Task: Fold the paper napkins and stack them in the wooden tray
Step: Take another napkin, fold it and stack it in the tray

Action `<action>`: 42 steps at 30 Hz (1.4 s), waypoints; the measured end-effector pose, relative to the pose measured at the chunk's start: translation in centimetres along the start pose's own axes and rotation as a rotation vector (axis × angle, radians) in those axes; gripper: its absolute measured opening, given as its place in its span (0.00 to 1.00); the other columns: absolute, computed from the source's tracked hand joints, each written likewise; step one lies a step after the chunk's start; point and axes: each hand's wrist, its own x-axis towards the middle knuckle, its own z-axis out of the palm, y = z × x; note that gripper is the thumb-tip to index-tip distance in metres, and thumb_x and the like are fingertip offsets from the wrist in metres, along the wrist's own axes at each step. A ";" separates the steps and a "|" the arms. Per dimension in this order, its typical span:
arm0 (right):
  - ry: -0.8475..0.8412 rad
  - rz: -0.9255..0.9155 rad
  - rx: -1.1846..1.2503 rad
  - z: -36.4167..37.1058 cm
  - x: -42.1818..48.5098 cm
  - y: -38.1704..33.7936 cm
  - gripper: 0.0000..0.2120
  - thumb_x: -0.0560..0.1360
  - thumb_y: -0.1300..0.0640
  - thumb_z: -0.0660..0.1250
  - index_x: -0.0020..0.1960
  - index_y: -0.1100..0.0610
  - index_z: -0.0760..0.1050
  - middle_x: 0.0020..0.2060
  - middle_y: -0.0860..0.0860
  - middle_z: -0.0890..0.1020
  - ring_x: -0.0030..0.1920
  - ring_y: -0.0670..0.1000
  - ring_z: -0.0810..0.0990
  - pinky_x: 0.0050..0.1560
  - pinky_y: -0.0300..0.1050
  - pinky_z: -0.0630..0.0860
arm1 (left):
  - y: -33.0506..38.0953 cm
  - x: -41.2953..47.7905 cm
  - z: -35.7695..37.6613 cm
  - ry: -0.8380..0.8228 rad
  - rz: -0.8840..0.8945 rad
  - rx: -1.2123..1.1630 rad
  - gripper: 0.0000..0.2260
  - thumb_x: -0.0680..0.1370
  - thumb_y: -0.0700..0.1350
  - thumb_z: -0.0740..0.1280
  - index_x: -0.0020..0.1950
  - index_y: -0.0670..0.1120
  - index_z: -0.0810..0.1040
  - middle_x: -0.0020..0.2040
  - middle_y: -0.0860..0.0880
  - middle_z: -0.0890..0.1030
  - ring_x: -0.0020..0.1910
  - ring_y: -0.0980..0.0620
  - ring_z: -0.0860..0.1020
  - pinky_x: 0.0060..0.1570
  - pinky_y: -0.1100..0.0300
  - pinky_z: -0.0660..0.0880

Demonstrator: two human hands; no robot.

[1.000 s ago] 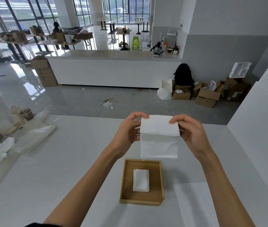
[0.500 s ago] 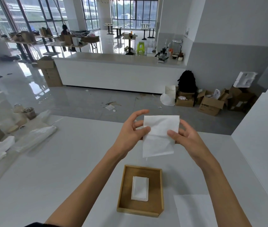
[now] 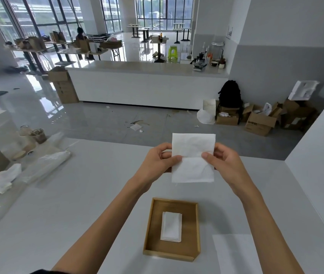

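I'm seeing a white paper napkin hanging upright in the air over the counter, a crease running across its middle, the left hand and right hand pinching its side edges. Below it, a shallow wooden tray is sitting near the counter's near edge, holding a small stack of folded napkins at its centre. An unfolded napkin is lying flat just right of the tray.

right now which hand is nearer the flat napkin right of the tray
Right. The right hand pinches the held napkin by its right edge, above and beyond the flat napkin; the left hand pinches the left edge, farther left, beyond the tray.
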 end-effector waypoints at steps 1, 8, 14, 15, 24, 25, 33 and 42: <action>0.006 -0.002 -0.008 -0.1 0.0 0.0 0.09 0.78 0.58 0.71 0.57 0.48 0.80 0.48 0.42 0.88 0.48 0.44 0.87 0.42 0.36 0.81 | 0.0 0.2 0.2 -0.008 -0.008 0.012 0.11 0.80 0.41 0.70 0.62 0.44 0.79 0.51 0.46 0.88 0.50 0.48 0.87 0.48 0.56 0.83; -0.002 -0.024 -0.014 -1.3 0.0 -0.2 0.12 0.79 0.64 0.68 0.53 0.47 0.81 0.47 0.43 0.87 0.49 0.44 0.86 0.48 0.41 0.83 | 0.0 0.9 1.0 -0.011 0.062 -0.001 0.11 0.82 0.38 0.65 0.63 0.46 0.82 0.52 0.47 0.88 0.52 0.49 0.86 0.49 0.59 0.82; 0.031 -0.022 0.014 -1.9 -0.1 -0.3 0.16 0.78 0.67 0.66 0.43 0.47 0.84 0.43 0.43 0.86 0.43 0.43 0.84 0.38 0.41 0.78 | 0.3 1.2 1.3 -0.050 0.101 -0.002 0.12 0.81 0.33 0.66 0.51 0.45 0.88 0.52 0.49 0.88 0.53 0.52 0.86 0.48 0.64 0.80; 0.036 -0.025 0.022 -2.0 -0.1 -0.2 0.17 0.78 0.67 0.66 0.42 0.47 0.84 0.44 0.43 0.87 0.43 0.43 0.84 0.37 0.40 0.78 | 0.3 1.2 1.3 -0.056 0.113 -0.006 0.12 0.81 0.33 0.66 0.51 0.45 0.88 0.53 0.49 0.88 0.54 0.51 0.85 0.49 0.64 0.81; 0.072 -0.101 0.006 -1.8 -0.4 -0.3 0.18 0.80 0.67 0.66 0.41 0.46 0.85 0.46 0.44 0.87 0.47 0.43 0.85 0.38 0.35 0.79 | -0.2 1.2 1.1 0.023 0.123 -0.127 0.09 0.80 0.34 0.67 0.55 0.43 0.84 0.56 0.46 0.86 0.56 0.46 0.85 0.51 0.56 0.82; 0.078 -0.109 0.007 -1.7 -0.4 -0.3 0.18 0.80 0.66 0.66 0.41 0.47 0.85 0.46 0.44 0.87 0.48 0.43 0.85 0.38 0.34 0.78 | -0.3 1.2 1.0 0.022 0.106 -0.171 0.09 0.81 0.34 0.66 0.57 0.43 0.82 0.56 0.45 0.86 0.54 0.46 0.85 0.50 0.56 0.82; 0.041 -0.129 -0.012 -1.2 -0.3 -0.2 0.17 0.80 0.69 0.65 0.42 0.50 0.84 0.45 0.41 0.87 0.47 0.42 0.85 0.38 0.35 0.79 | -0.8 0.4 0.6 -0.031 -0.049 -0.266 0.09 0.82 0.46 0.65 0.59 0.43 0.80 0.51 0.46 0.85 0.49 0.48 0.84 0.51 0.54 0.81; 0.010 0.124 0.123 -0.5 0.0 0.9 0.16 0.78 0.41 0.65 0.60 0.48 0.80 0.51 0.48 0.87 0.54 0.49 0.85 0.45 0.43 0.83 | -0.8 0.0 0.3 0.114 0.043 -0.058 0.04 0.82 0.38 0.67 0.55 0.43 0.80 0.50 0.31 0.82 0.48 0.52 0.85 0.42 0.60 0.82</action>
